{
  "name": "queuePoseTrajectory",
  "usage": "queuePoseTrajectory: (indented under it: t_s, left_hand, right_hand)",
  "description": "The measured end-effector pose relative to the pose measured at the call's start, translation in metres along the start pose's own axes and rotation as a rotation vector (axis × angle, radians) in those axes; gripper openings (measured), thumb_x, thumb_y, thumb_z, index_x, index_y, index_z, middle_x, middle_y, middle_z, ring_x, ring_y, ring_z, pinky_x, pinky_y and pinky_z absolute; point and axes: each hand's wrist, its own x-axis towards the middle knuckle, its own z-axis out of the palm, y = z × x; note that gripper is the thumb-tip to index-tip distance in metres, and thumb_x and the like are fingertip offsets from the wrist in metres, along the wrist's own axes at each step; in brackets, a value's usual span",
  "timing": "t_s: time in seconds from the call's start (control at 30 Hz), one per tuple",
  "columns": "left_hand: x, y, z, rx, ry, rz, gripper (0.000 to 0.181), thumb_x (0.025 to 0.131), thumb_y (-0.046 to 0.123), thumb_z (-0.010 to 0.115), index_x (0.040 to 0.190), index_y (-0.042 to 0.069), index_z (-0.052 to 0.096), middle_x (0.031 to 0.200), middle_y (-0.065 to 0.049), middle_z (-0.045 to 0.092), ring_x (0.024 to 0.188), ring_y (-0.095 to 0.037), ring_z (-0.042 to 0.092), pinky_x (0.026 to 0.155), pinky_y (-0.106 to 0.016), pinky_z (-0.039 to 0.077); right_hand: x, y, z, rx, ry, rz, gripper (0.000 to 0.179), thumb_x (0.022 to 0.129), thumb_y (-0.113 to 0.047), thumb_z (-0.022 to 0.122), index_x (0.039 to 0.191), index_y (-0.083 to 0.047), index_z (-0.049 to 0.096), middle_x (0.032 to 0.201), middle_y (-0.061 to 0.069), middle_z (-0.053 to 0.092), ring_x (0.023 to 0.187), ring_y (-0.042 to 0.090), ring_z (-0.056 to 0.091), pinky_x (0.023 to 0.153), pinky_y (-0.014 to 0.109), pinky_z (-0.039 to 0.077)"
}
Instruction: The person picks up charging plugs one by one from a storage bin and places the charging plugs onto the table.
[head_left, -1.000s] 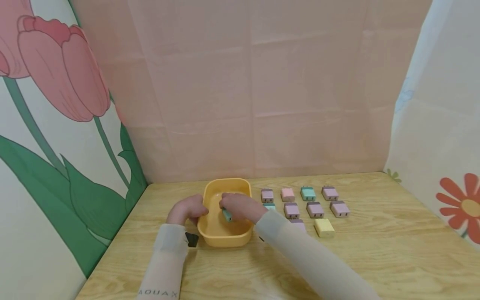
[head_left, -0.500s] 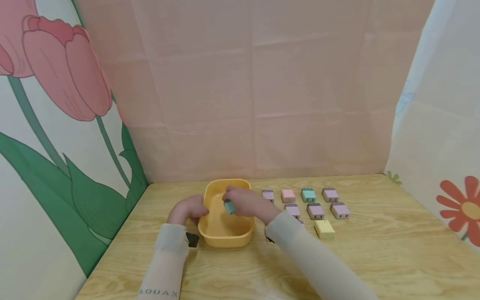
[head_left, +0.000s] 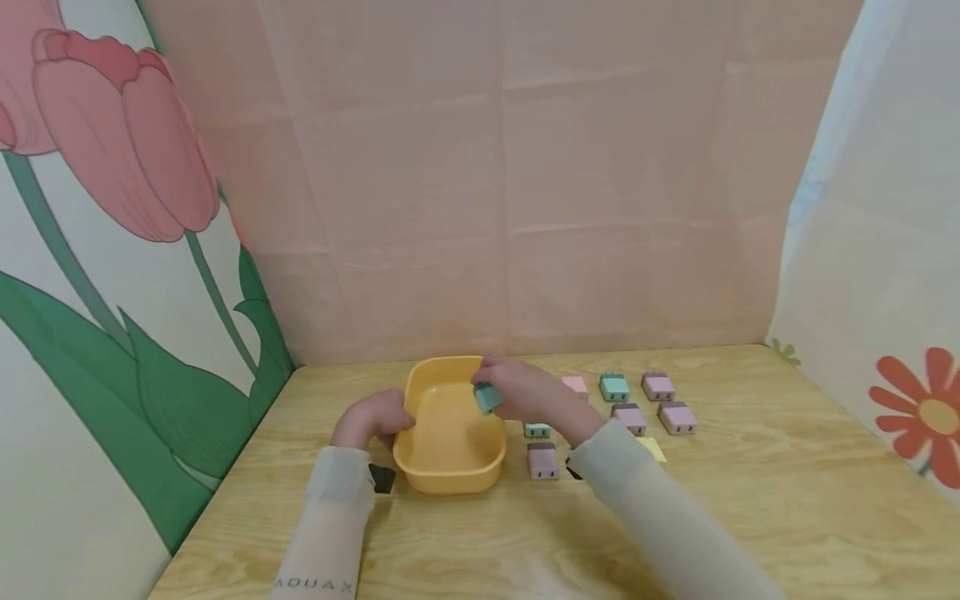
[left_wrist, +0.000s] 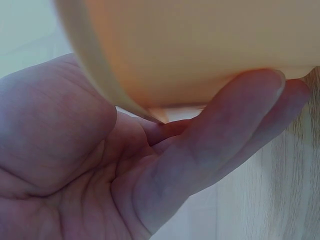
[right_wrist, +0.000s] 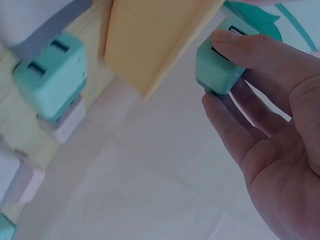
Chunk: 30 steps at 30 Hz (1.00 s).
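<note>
My left hand (head_left: 378,414) holds the left rim of a yellow-orange plastic bin (head_left: 450,482). In the left wrist view the fingers (left_wrist: 215,135) lie along the outside of the bin wall (left_wrist: 200,45), and the thumb is at the rim. A teal USB charger plug (head_left: 487,398) is pinched between thumb and fingers of my right hand (head_left: 528,392), raised over the bin's right rim. The right wrist view shows two dark ports on this charger (right_wrist: 217,65); its lower end is partly behind the fingertips.
Right of the bin, several USB chargers stand in rows on the wooden table (head_left: 465,550). Among them are a purple one (head_left: 543,461), teal ones (head_left: 537,430), a pink one (head_left: 575,386) and a yellow one (head_left: 651,450). My right forearm covers part of the rows.
My right hand has risen from low inside the bin and moved right to its right rim, still holding the teal charger. The left hand stays on the rim.
</note>
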Motion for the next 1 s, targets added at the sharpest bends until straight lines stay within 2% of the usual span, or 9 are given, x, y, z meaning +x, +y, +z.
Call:
queuePoseTrajectory:
  t_s: [0.17,0.43,0.63,0.8,1.0]
  left_hand:
    - [0.000,0.001,-0.001,0.009,0.009,0.005,0.014,0.088,0.002,0.056,0.098,-0.001,0.066,0.087,-0.018,0.078,0.067,-0.020,0.075,0.066,-0.033,0.064]
    - [-0.001,-0.002,-0.001,0.018,0.018,0.000,0.013,0.088,0.003,0.057,0.096,0.000,0.067,0.083,-0.016,0.077,0.064,-0.019,0.073,0.064,-0.033,0.063]
    - [-0.003,-0.001,-0.001,0.002,0.017,0.000,0.015,0.087,0.002,0.057,0.098,-0.001,0.066,0.083,-0.015,0.077,0.065,-0.019,0.073,0.065,-0.033,0.063]
    - [-0.003,-0.001,-0.002,-0.007,0.018,0.012,0.015,0.087,0.002,0.056,0.099,-0.001,0.064,0.084,-0.015,0.076,0.065,-0.019,0.072,0.065,-0.034,0.064]
    - [-0.001,-0.001,0.000,0.011,0.020,0.018,0.014,0.087,0.003,0.057,0.099,0.000,0.064,0.084,-0.013,0.074,0.064,-0.018,0.071,0.064,-0.032,0.062]
  right_hand:
    - [-0.014,0.009,-0.010,-0.035,0.026,-0.009,0.050,0.087,-0.002,0.087,0.135,-0.005,0.072,0.134,0.011,0.068,0.118,0.028,0.072,0.100,0.042,0.064]
    - [-0.040,0.033,-0.021,-0.006,0.022,0.059,0.052,0.084,-0.003,0.090,0.133,-0.007,0.072,0.127,0.008,0.068,0.115,0.027,0.072,0.096,0.042,0.064]
    - [-0.071,0.056,-0.033,0.048,0.025,0.105,0.050,0.081,0.003,0.089,0.127,-0.008,0.073,0.122,0.006,0.067,0.111,0.026,0.071,0.093,0.046,0.064]
    - [-0.099,0.079,-0.038,0.065,0.042,0.110,0.051,0.076,0.003,0.091,0.123,-0.007,0.074,0.121,0.009,0.067,0.105,0.026,0.069,0.087,0.047,0.064]
    - [-0.128,0.109,-0.041,0.045,0.033,0.130,0.051,0.075,-0.005,0.095,0.121,-0.007,0.073,0.117,0.009,0.068,0.100,0.020,0.067,0.082,0.041,0.062]
